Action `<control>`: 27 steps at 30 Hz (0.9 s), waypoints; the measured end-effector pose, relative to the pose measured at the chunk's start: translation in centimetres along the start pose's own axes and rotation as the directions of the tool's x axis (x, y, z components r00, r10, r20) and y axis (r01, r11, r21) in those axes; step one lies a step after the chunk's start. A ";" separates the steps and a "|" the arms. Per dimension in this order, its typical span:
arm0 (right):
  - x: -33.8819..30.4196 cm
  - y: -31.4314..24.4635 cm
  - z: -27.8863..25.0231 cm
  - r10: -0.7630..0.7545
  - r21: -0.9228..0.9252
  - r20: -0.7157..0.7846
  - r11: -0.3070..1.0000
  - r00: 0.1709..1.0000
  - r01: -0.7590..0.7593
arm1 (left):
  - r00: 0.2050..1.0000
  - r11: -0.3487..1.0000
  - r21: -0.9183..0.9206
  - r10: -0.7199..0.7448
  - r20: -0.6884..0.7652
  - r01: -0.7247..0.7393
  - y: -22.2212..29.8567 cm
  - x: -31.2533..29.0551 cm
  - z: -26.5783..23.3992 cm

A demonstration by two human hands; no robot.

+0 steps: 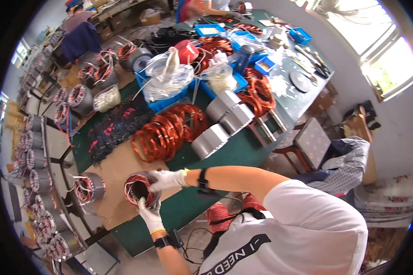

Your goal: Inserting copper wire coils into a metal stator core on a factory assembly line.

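A motor stator [137,187] with red-brown copper windings lies tipped on the brown cardboard sheet [117,162], its round bore facing left. Both my hands wear white gloves. My left hand [149,211] grips the stator's near rim, with fingertips at the edge of the bore. My right hand [166,180] is closed over its far right side; part of those fingers is hidden against the housing. Left of it stands a second stator [91,188] with white leads sticking out, touched by neither hand.
Beyond the cardboard lie copper wire coils [158,137], bare grey cores [211,141] and a dark pile of wires [117,126]. Blue bins [163,101] hold plastic bags. Many stators [40,178] line racks at left. A chair [313,140] stands right. A co-worker's gloved hand [235,15] shows at the far end.
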State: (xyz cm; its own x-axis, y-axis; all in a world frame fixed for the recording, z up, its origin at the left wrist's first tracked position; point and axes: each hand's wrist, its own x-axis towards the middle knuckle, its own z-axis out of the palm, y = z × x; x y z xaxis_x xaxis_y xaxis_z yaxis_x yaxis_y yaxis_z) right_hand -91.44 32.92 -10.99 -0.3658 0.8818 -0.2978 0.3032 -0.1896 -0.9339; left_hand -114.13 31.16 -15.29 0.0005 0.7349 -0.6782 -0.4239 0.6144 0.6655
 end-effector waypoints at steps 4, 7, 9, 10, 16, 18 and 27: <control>-14.3 2.9 -1.6 0.165 -0.148 0.161 0.979 0.973 -0.141 | 0.996 0.999 0.007 0.049 0.069 -0.049 0.8 -3.1 2.0; -26.8 8.6 -3.3 0.454 -0.288 0.042 0.859 0.890 -0.424 | 0.990 0.994 -0.079 0.084 0.112 -0.075 -1.7 -1.9 -1.9; -36.6 15.0 -3.8 0.608 -0.185 -0.220 0.742 0.763 -0.644 | 0.994 0.988 0.120 0.103 -0.026 -0.100 -4.0 -4.5 -0.2; -40.7 14.6 -4.3 0.691 -0.064 -0.379 0.644 0.616 -0.762 | 0.967 0.940 0.323 0.178 -0.183 -0.111 -5.1 -5.9 0.5; -58.8 24.3 -2.3 0.948 0.919 -0.312 0.284 -0.063 -0.275 | 0.994 0.917 0.400 -0.035 0.102 -0.008 -12.2 -11.1 11.1; -60.2 25.2 -3.3 0.872 0.735 -0.476 0.466 0.115 -0.492 | 0.952 0.886 0.455 -0.063 0.301 -0.085 -13.8 -12.3 16.0; -63.4 27.4 -10.2 0.666 -0.041 -0.386 0.679 0.638 -0.733 | 0.805 0.745 0.458 0.177 0.566 -0.485 -28.3 -23.5 36.2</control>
State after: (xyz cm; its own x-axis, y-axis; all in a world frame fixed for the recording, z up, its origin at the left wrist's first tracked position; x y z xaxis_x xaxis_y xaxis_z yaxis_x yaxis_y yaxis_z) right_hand -50.97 -23.75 -15.70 0.3086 0.6032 -0.7354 0.5097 -0.7577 -0.4076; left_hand -69.38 6.83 -6.89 0.4385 0.8627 -0.2519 0.0984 0.2325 0.9676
